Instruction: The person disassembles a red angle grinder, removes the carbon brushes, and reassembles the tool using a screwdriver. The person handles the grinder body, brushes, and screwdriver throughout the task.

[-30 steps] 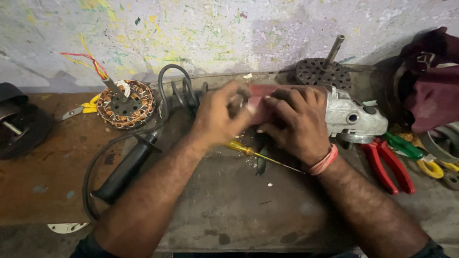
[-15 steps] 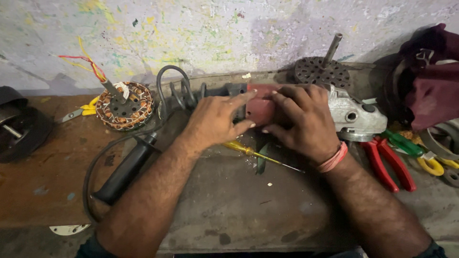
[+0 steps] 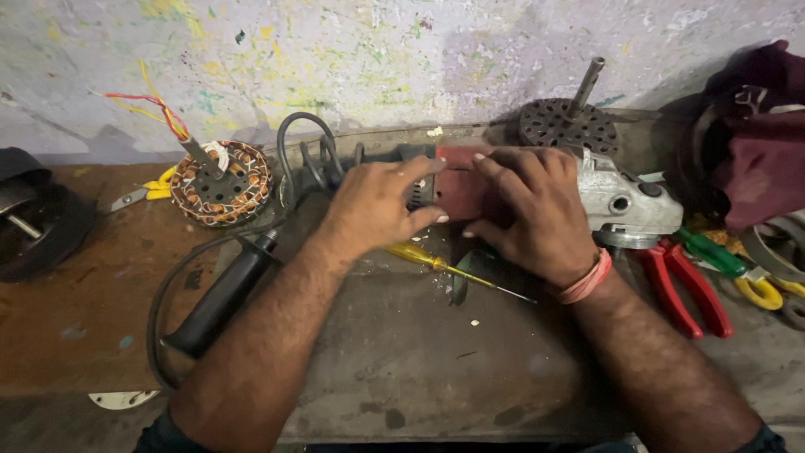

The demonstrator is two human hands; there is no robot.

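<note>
An angle grinder [image 3: 625, 197] with a red body and a grey metal gear head lies across the workbench [image 3: 419, 369]. My left hand [image 3: 377, 205] rests on its dark rear end, fingers spread along the casing. My right hand [image 3: 537, 210] covers the red middle section and presses down on it. Just below both hands lies a yellow-handled screwdriver [image 3: 428, 258], its shaft pointing right. A black cable [image 3: 302, 147] loops up from the grinder's rear.
A copper-wound motor stator [image 3: 222, 183] with coloured wires sits at left. A black side handle [image 3: 222, 294] lies below it. Red-handled pliers [image 3: 683, 289] and green-and-yellow tools [image 3: 738, 273] lie at right. A perforated metal disc [image 3: 566, 126] stands by the wall.
Both hands have lowered onto the grinder body and flattened over it; the left hand has shifted slightly right along the rear casing.
</note>
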